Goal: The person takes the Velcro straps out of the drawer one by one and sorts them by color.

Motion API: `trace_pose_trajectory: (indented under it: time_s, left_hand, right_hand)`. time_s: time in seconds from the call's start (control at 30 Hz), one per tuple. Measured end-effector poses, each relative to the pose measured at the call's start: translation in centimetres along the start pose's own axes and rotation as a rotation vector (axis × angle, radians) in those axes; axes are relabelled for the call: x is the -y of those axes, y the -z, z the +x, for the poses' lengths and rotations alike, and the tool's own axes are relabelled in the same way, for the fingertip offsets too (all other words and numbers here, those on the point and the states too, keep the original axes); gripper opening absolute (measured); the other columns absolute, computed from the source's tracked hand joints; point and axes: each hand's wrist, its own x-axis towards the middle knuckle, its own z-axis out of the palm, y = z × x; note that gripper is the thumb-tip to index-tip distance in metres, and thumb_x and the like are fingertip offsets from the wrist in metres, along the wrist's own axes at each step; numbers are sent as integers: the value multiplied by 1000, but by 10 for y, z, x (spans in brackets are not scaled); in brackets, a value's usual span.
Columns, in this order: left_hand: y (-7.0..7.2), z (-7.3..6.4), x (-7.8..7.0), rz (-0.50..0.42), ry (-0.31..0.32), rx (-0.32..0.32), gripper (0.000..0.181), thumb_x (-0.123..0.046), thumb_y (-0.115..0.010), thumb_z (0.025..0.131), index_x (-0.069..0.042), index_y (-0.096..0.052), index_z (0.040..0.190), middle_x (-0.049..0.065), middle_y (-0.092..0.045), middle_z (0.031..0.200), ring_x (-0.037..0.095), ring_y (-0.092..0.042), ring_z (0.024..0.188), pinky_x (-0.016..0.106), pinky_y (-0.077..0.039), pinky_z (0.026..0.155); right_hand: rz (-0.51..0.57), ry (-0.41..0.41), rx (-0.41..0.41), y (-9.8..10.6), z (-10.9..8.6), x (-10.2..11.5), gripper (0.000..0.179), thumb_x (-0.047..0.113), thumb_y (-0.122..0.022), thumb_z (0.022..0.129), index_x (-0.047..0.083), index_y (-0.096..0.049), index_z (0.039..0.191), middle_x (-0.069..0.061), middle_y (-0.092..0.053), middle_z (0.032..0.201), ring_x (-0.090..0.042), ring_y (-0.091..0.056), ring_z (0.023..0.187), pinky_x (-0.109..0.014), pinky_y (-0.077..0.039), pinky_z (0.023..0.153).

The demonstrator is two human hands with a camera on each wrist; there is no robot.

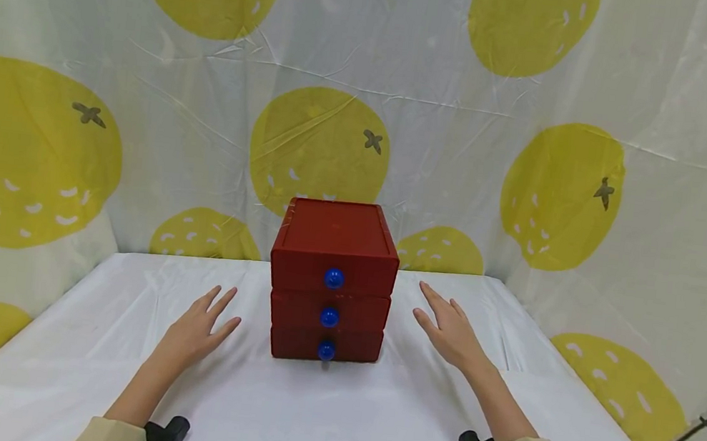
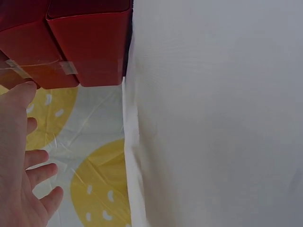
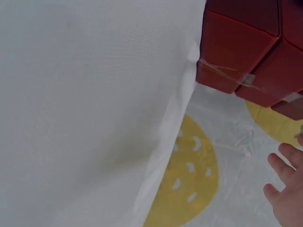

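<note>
A red three-drawer box (image 1: 333, 276) stands upright on the white-covered table, one blue round knob on the front of each drawer. All drawers look closed. To its left, my left hand (image 1: 194, 333) hovers with fingers spread, apart from the box. My right hand (image 1: 454, 335) is raised on the other side, fingers extended, also holding nothing. In the left wrist view the box's side (image 2: 90, 47) shows clear tape across the drawer seams, and the left hand (image 2: 21, 165) appears at the edge. Similar tape crosses the box (image 3: 241, 52) in the right wrist view, above the right hand (image 3: 289, 184).
A white cloth (image 1: 319, 425) covers the table, its back edge just behind the box. Behind and beside it hangs a pale curtain (image 1: 426, 149) with yellow fruit prints. A dark wire grid (image 1: 704, 423) is at the lower right. Each wrist wears a black mount (image 1: 168, 434).
</note>
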Motion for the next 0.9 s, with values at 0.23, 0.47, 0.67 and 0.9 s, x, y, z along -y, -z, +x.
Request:
trace_pose_trajectory:
  time_s: [0.23, 0.47, 0.67, 0.9]
  left_hand:
    - [0, 1, -3, 5, 2, -14, 59, -41, -47, 92, -15, -29, 142, 22, -27, 145, 41, -30, 130, 60, -39, 93]
    - [0, 1, -7, 3, 1, -41, 60, -42, -47, 91, -17, -29, 142, 20, -27, 145, 39, -31, 130, 59, -43, 88]
    - [3, 1, -13, -16, 14, -71, 61, -44, -48, 90, -19, -28, 142, 18, -28, 145, 38, -33, 129, 58, -47, 81]
    - [6, 2, -18, -19, -3, -103, 62, -45, -47, 90, -20, -26, 143, 18, -30, 144, 38, -34, 128, 56, -49, 79]
  right_hand:
    - [27, -24, 33, -2, 1, 1, 59, 41, -37, 95, 8, -27, 143, -15, -36, 144, -33, -36, 131, -54, -14, 110]
    - [51, -21, 44, -5, 1, 3, 57, 37, -39, 96, 8, -27, 143, -13, -34, 145, -32, -35, 132, -54, -15, 110]
    - [76, -14, 44, -6, 3, 4, 57, 37, -39, 96, 8, -25, 143, -14, -33, 146, -33, -33, 133, -53, -16, 110]
    - [125, -19, 66, -7, 5, 6, 59, 37, -40, 95, 10, -23, 144, -11, -29, 148, -32, -30, 135, -50, -16, 112]
